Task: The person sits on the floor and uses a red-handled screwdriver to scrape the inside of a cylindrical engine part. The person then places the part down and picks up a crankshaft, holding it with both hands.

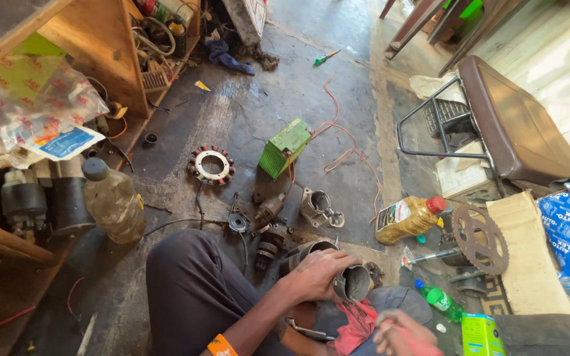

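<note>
My left hand (315, 273) grips a grey metal cylinder housing (353, 283) held over my lap, its open end facing the camera. My right hand (400, 333) sits just below it at the bottom edge, closed on a red rag (356, 324) that drapes over my knee. A second round motor housing (305, 252) lies on the floor just behind my left hand. Small motor parts (268, 211) and a metal end bracket (318, 207) lie on the concrete a little farther out.
A stator ring (211, 165), a green battery (285, 146) with orange wires, an oil bottle (407, 217), a sprocket (479, 238) and a green bottle (438, 298) lie about. A dirty plastic bottle (112, 201) stands by wooden shelves at left. A brown seat (516, 125) is at right.
</note>
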